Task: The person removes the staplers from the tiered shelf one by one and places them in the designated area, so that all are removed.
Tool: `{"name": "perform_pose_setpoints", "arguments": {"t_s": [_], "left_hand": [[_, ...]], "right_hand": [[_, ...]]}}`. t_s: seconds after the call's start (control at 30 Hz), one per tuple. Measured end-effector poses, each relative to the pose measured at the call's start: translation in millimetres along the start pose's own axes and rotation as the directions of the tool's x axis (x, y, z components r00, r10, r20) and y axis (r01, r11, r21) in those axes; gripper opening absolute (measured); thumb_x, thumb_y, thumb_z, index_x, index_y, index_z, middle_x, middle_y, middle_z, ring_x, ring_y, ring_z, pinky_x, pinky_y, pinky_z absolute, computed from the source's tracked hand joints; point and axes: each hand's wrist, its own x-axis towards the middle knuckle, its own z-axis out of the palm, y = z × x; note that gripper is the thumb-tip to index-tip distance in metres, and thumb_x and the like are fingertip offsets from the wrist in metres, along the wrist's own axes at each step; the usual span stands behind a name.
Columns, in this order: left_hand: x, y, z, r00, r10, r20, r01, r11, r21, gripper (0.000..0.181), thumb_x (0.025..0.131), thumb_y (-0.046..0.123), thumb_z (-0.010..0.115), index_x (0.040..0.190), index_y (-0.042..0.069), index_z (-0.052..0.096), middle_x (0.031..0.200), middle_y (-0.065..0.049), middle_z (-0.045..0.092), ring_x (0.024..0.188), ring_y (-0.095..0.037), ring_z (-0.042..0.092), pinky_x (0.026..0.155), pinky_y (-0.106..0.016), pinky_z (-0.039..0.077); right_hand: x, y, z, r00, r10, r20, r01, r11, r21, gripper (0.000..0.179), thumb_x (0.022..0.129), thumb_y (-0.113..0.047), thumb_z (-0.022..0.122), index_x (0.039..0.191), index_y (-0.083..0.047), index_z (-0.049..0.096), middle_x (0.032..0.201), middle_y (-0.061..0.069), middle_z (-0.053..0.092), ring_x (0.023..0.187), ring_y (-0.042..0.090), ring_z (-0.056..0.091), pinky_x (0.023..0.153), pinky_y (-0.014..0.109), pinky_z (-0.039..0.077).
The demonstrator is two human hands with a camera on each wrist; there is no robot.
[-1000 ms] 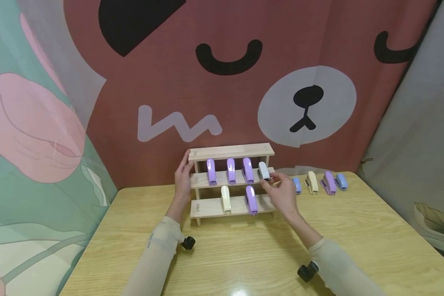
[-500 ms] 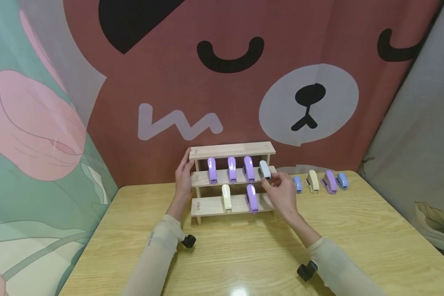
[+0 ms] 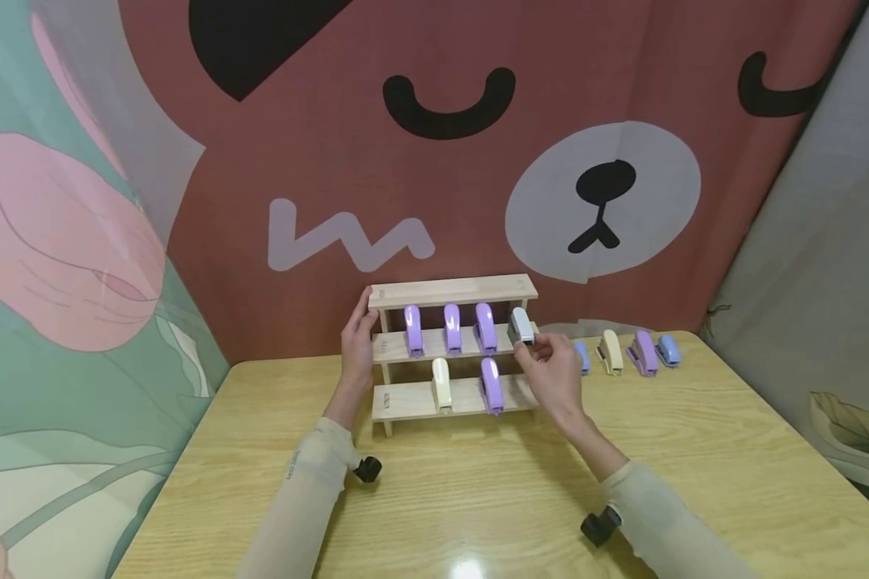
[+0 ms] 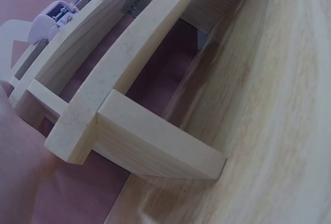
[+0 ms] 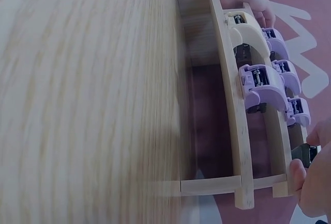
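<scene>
My right hand (image 3: 553, 376) pinches a small pale grey stapler (image 3: 521, 325) at the right end of the middle shelf. In the right wrist view, the thumb and fingers (image 5: 297, 169) stand on either side of its dark end. At the other side, my left hand (image 3: 357, 354) holds the left end of the three-tier wooden rack (image 3: 454, 291). Left of the grey stapler stand three purple staplers, the nearest being a purple stapler (image 3: 486, 328). The bottom shelf carries a cream stapler (image 3: 442, 386) and a purple stapler (image 3: 492, 386).
Right of the rack, several staplers stand on the wooden table (image 3: 434, 498): a blue stapler (image 3: 582, 357) partly behind my right hand, a cream stapler (image 3: 611, 352), a purple stapler (image 3: 644, 354) and another blue stapler (image 3: 669, 351). A bear-print curtain (image 3: 319, 145) hangs behind.
The grey stapler has shifted slightly right and turned a little on the middle shelf, with my right fingers moving along. My left hand keeps its place at the rack.
</scene>
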Motion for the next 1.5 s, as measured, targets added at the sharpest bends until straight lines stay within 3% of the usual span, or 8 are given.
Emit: {"name": "perform_pose_setpoints", "arguments": {"t_s": [0.67,1.07,1.27,1.5], "left_hand": [[-1.4,3.7,-0.5,1.0,-0.013,0.002,0.013,0.999,-0.032,0.048,0.107,0.031,0.054,0.154,0.031,0.048,0.155,0.016,0.043,0.145,-0.009,0.031,0.117,-0.039,0.027],[-0.8,2.9,-2.2,1.0,-0.018,0.011,0.018,1.0,-0.013,0.048,0.107,0.035,0.054,0.154,0.034,0.047,0.155,0.017,0.043,0.145,-0.009,0.031,0.117,-0.041,0.027],[-1.2,2.6,-2.8,0.999,-0.037,0.031,0.037,0.999,-0.011,0.049,0.108,0.03,0.051,0.157,0.029,0.043,0.158,0.013,0.038,0.147,-0.013,0.029,0.117,-0.043,0.028],[-7.1,22.4,1.8,0.999,-0.035,0.035,0.035,0.999,-0.005,0.05,0.109,0.021,0.05,0.158,0.019,0.042,0.16,0.005,0.038,0.147,-0.015,0.03,0.118,-0.04,0.027]], "right_hand": [[0.7,-5,-21,0.999,-0.017,-0.033,0.018,1.0,0.003,0.023,0.085,-0.009,0.08,0.099,0.006,0.069,0.087,0.012,0.064,0.073,0.022,0.06,0.063,0.019,0.048],[0.7,9,-53,0.993,-0.086,-0.076,0.08,0.994,-0.075,0.021,0.089,-0.008,0.076,0.1,0.008,0.068,0.085,0.015,0.065,0.072,0.019,0.059,0.062,0.015,0.044],[1.1,22,-76,0.991,-0.084,-0.105,0.07,0.989,-0.13,0.023,0.088,-0.009,0.076,0.099,0.009,0.068,0.083,0.013,0.065,0.07,0.014,0.058,0.061,0.013,0.044],[4.2,39,-106,0.99,-0.042,-0.134,0.014,0.979,-0.202,0.021,0.087,-0.012,0.076,0.098,0.006,0.07,0.085,0.013,0.066,0.068,0.004,0.058,0.062,0.012,0.043]]}}
